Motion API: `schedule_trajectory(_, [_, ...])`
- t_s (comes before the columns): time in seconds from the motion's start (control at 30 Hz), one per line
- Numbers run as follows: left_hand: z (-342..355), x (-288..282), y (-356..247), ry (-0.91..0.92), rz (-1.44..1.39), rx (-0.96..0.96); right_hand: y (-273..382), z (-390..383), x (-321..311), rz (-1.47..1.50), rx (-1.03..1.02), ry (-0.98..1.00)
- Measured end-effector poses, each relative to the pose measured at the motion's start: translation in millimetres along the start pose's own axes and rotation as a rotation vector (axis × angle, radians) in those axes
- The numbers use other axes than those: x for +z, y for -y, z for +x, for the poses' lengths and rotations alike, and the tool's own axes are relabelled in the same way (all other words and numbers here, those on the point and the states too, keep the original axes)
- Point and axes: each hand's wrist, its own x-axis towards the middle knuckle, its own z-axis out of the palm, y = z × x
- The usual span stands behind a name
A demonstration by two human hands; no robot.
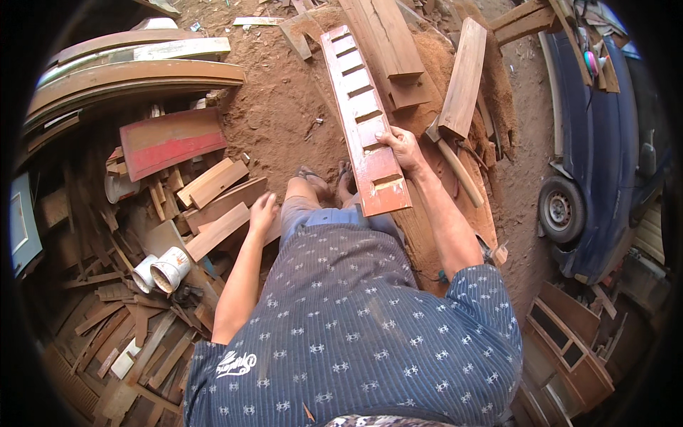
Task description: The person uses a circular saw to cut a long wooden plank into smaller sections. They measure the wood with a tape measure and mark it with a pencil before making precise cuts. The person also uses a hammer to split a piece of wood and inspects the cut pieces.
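My right hand (403,148) grips the right edge of a long reddish-brown notched plank (364,122), thumb on its upper face. Several rectangular notches run in a row along the plank, with pale bare wood showing around some of them. The plank slants up and away from my lap, its near end above my right thigh. Lower down on the left, my left hand (263,212) hangs with curled fingers and no object visible in it. Beside that hand lie short cut boards (218,232). A wooden-handled tool (460,172) rests to the right of my right wrist.
Thick timber beams (388,43) and a loose board (464,78) lie ahead over sawdust. Scrap wood, a red-faced panel (173,142) and white buckets (171,269) crowd the left. A dark blue vehicle (605,156) stands at right; wooden frames (569,341) lie behind it.
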Motion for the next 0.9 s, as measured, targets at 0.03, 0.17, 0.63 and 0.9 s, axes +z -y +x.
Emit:
schedule_trajectory(0.03, [0.6,21.4,-42.9,0.039,-0.044,0.062,-2.2,-2.3,1.3,-0.017,-0.033,-0.003])
schedule_trajectory(0.17, [-4.6,90.2,-172.7,0.322,-0.444,0.119,32.6,-32.2,27.5,0.052,-0.031,0.088])
schedule_trajectory(0.63, [-92.9,140.7,-290.1,0.419,-0.883,0.194,110.1,-131.5,49.3,-0.444,0.098,0.193])
schedule_trajectory(0.9, [-88.5,136.4,-265.8,0.39,-0.925,0.161,105.5,-128.5,52.0,-0.525,0.163,0.189])
